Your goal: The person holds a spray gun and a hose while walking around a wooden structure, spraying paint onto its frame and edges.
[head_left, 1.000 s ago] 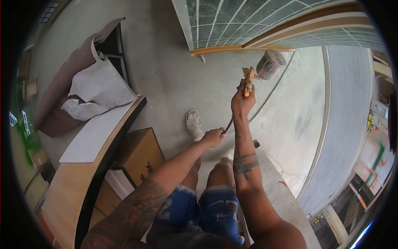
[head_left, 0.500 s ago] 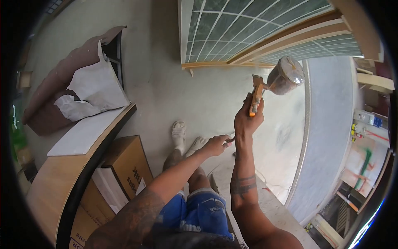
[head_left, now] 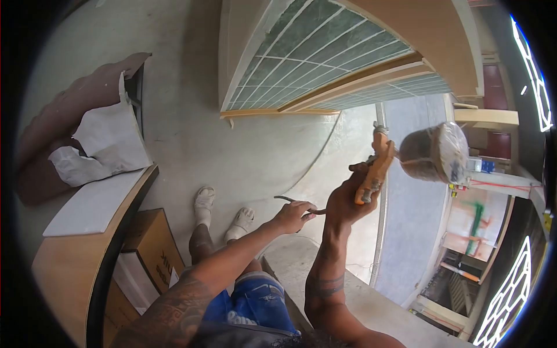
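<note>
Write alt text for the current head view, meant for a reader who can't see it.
A person's right hand holds up an orange spray gun with a smeared cup, while the left hand holds a thin hose. Around them are a green gridded panel, a grey floor and, at lower left, cardboard boxes.

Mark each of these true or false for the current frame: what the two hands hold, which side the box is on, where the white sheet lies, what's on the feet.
1. The right hand holds the orange spray gun. True.
2. The left hand grips the gun's cup. False: it grips a dark hose.
3. The cardboard box is on the person's right. False: left.
4. A flat white sheet lies on the curved wooden top. True.
5. Both feet are bare. False: they wear pale footwear.
</note>
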A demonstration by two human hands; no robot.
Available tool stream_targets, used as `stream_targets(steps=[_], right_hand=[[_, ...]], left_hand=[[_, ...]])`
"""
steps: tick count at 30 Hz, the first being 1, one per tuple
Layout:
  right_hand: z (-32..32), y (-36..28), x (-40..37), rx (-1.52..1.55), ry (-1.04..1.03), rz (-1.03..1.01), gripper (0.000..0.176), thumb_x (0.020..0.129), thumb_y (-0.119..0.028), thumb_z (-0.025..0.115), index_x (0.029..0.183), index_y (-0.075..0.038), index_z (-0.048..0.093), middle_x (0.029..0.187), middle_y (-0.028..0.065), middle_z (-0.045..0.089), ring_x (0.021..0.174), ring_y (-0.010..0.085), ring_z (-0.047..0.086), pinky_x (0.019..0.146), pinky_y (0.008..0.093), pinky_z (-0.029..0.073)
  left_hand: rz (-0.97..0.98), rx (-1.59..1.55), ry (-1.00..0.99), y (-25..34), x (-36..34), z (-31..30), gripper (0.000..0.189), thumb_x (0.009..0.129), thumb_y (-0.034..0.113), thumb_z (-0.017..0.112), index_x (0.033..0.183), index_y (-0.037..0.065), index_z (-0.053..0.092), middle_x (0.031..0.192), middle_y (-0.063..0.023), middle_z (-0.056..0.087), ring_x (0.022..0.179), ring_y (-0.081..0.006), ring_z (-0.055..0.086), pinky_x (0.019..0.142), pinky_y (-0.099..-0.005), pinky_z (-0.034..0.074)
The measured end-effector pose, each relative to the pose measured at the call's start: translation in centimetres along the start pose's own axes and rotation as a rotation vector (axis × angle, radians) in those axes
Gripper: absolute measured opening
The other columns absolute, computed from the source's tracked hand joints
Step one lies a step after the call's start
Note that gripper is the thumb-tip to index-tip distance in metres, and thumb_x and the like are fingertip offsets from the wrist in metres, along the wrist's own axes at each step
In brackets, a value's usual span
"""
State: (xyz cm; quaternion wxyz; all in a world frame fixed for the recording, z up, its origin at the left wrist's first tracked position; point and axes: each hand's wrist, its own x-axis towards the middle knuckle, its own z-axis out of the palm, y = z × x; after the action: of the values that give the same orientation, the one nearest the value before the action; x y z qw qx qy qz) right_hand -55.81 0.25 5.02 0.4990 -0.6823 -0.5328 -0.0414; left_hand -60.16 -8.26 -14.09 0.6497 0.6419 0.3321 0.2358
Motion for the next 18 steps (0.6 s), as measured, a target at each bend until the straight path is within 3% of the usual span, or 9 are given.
stream_targets(steps=[3, 4, 7, 8, 11, 14, 17, 18], right_hand=[[-0.9, -0.5, 1.2, 0.009, 0.052, -0.172, 0.015, 0.101, -0.001, 0.057, 0.115, 0.005, 0.058, 0.092, 0.0114, 0.068, 0.08, 0.017, 0.065, 0.072, 0.0313, 0.053], [-0.9, -1.5, 1.3, 0.087, 0.099, -0.116, 0.011, 0.102, -0.003, 0.057, 0.11, 0.004, 0.058, 0.094, 0.0119, 0.068, 0.08, 0.0181, 0.065, 0.071, 0.0325, 0.053], [-1.9, -2.8, 1.8, -0.11, 0.028, -0.056, 0.013, 0.103, -0.006, 0.057, 0.11, 0.004, 0.058, 0.097, 0.013, 0.067, 0.077, 0.0158, 0.063, 0.066, 0.0286, 0.051], [-1.1, -3.2, 1.8, -0.015, 0.123, -0.024, 0.023, 0.106, -0.016, 0.054, 0.108, 0.006, 0.06, 0.094, 0.0104, 0.069, 0.051, 0.0041, 0.049, 0.044, 0.0194, 0.037], [-0.9, -5.7, 2.0, 0.063, 0.107, 0.104, 0.02, 0.107, -0.015, 0.054, 0.113, 0.004, 0.058, 0.101, 0.0132, 0.067, 0.071, 0.0069, 0.056, 0.054, 0.0199, 0.041], [-0.3, -5.4, 2.9, 0.005, 0.189, -0.045, 0.024, 0.107, -0.02, 0.054, 0.105, 0.003, 0.06, 0.094, 0.0105, 0.07, 0.05, 0.0031, 0.047, 0.042, 0.019, 0.036], [-0.3, -5.2, 3.5, -0.036, 0.176, -0.055, 0.023, 0.107, -0.021, 0.054, 0.104, 0.002, 0.06, 0.092, 0.0087, 0.068, 0.05, 0.0027, 0.044, 0.042, 0.0196, 0.034], [-0.5, -5.2, 3.4, -0.031, 0.146, -0.022, 0.021, 0.107, -0.018, 0.054, 0.107, 0.002, 0.059, 0.093, 0.0092, 0.068, 0.06, 0.0056, 0.05, 0.05, 0.0215, 0.038]], left_hand=[[0.143, -0.037, 0.049, 1.2, 0.5, -0.5, 0.028, 0.096, 0.017, 0.067, 0.121, 0.006, 0.062, 0.116, -0.0133, 0.069, 0.115, -0.0362, 0.063, 0.101, -0.046, 0.05], [0.162, -0.035, 0.059, 1.6, 0.7, -0.7, 0.027, 0.095, 0.017, 0.067, 0.12, 0.006, 0.062, 0.115, -0.013, 0.07, 0.114, -0.0358, 0.063, 0.101, -0.0459, 0.05], [0.2, -0.044, 0.088, 2.7, 1.0, -1.2, 0.025, 0.095, 0.016, 0.068, 0.118, 0.006, 0.063, 0.112, -0.0122, 0.07, 0.112, -0.0345, 0.065, 0.099, -0.0453, 0.051], [0.207, -0.053, 0.096, 3.1, 0.9, -1.4, 0.025, 0.095, 0.016, 0.068, 0.117, 0.006, 0.064, 0.112, -0.012, 0.07, 0.111, -0.0341, 0.065, 0.098, -0.0449, 0.052], [0.234, -0.084, 0.123, 3.7, 0.9, -1.7, 0.023, 0.095, 0.017, 0.069, 0.115, 0.006, 0.065, 0.111, -0.0115, 0.071, 0.109, -0.0332, 0.066, 0.096, -0.0441, 0.053], [0.246, -0.11, 0.139, 4.2, 1.0, -2.0, 0.021, 0.095, 0.018, 0.07, 0.112, 0.006, 0.066, 0.109, -0.0111, 0.071, 0.107, -0.0326, 0.067, 0.093, -0.044, 0.053], [0.248, -0.11, 0.161, 4.6, 0.9, -2.4, 0.02, 0.094, 0.017, 0.07, 0.111, 0.007, 0.066, 0.107, -0.0106, 0.071, 0.105, -0.0322, 0.067, 0.091, -0.0438, 0.054], [0.252, -0.107, 0.171, 4.6, 0.9, -2.4, 0.02, 0.094, 0.016, 0.07, 0.111, 0.007, 0.066, 0.107, -0.0104, 0.071, 0.105, -0.0321, 0.068, 0.091, -0.0438, 0.054]])
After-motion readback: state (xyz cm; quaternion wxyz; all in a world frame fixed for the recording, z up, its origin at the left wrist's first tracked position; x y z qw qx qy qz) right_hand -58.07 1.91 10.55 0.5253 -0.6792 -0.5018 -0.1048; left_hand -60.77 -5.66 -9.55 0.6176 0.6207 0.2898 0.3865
